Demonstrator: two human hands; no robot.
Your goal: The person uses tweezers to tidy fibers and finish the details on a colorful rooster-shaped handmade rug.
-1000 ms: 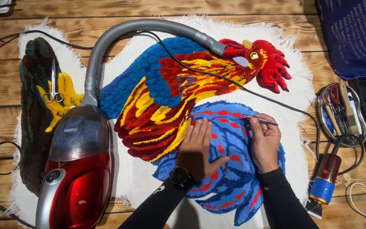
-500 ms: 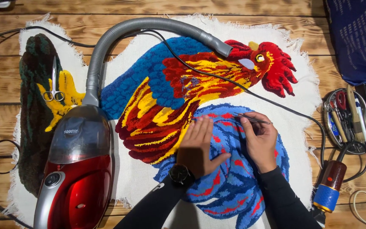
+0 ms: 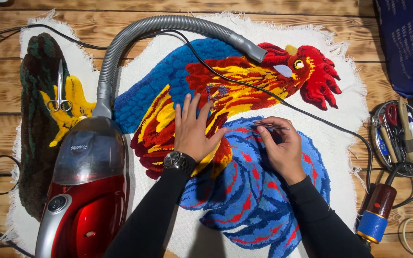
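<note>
Two hands work on a tufted rooster rug (image 3: 244, 95) that lies flat on the wooden bench (image 3: 1, 95). The left hand (image 3: 194, 131) lies spread, palm down, fingers fanned over the red and yellow wing; half a second ago it lay lower and further right, at the edge of the blue part, so it has slid up onto the wing. A black wristwatch (image 3: 180, 161) sits on that wrist. The right hand (image 3: 280, 145) is curled, its fingertips pinching a thin metal tool (image 3: 269, 126) that lies almost level and points right, over the blue tufted part with red flecks. This hand keeps nearly the same spot as before, and the tool is held much as it was.

A red canister vacuum cleaner (image 3: 84, 191) rests on the left part of the rug, its grey hose (image 3: 168, 24) arching up and across to end near the rooster's red head. A black cable (image 3: 264, 93) runs across the yellow and red body toward the right. Small scissors (image 3: 59, 93) lie on the yellow foot at far left. At right, a round metal tray (image 3: 377, 153) holds assorted tools, and a tool with a blue and brown handle (image 3: 376, 217) lies below it. The vacuum, hose and scissors lie where they did.
</note>
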